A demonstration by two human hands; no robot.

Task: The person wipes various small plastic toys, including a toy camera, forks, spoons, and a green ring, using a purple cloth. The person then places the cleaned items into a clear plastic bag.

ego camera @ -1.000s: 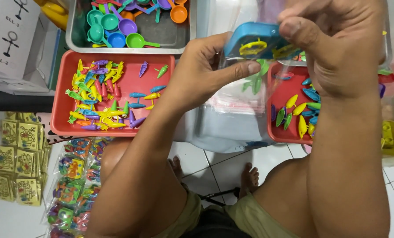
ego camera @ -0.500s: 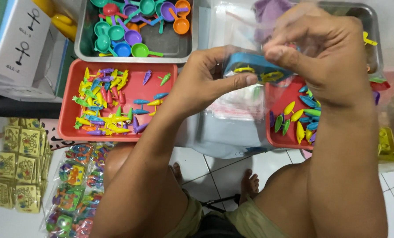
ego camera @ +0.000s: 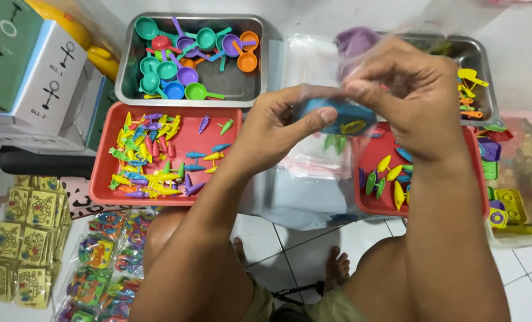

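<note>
Between two red trays [ego camera: 102, 173], hands [ego camera: 343, 113] (both) gripping one blue toy [ego camera: 337, 117]

At the centre of the frame we have our left hand [ego camera: 272, 128] and right hand [ego camera: 415, 98] meeting on a small blue plastic toy piece [ego camera: 337, 116], above a stack of clear plastic bags [ego camera: 319, 164]. Left of them lies a red plastic tray [ego camera: 218, 188] holding small carrot-shaped toys [ego camera: 153, 155]. Behind it, at upper centre, a metal tray [ego camera: 242, 89] holds small plastic toy pans [ego camera: 182, 56]. A second red tray [ego camera: 376, 203] lies under our right hand. Packed bags [ego camera: 96, 262] lie at lower left.
</note>
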